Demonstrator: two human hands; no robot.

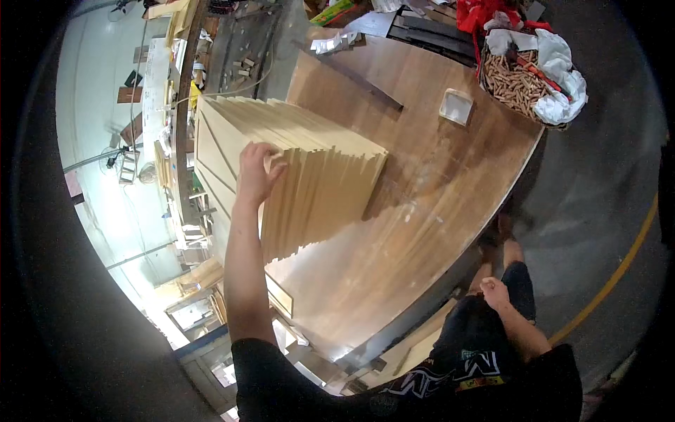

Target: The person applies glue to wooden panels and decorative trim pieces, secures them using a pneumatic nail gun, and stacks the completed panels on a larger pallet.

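A thick stack of pale yellow wooden panels [320, 190] stands on edge on the brown wooden tabletop [422, 204]. Diagonal lines mark the broad face at its left end. My left hand [257, 172] is at the stack's near upper corner, thumb and fingers apart in a C shape, with panel edges showing between them. Whether the fingertips press on a panel is hard to see. Down by my thigh, away from the table, my right hand [496, 292] hangs with its fingers curled in; nothing shows in it.
A small square white-lined dish [456, 107] sits on the table. At the far right corner, a container of wooden dowels [512, 86] holds white plastic and a red-handled tool. Dark strips [432, 35] lie at the back edge. A yellow line [608, 288] crosses the grey floor.
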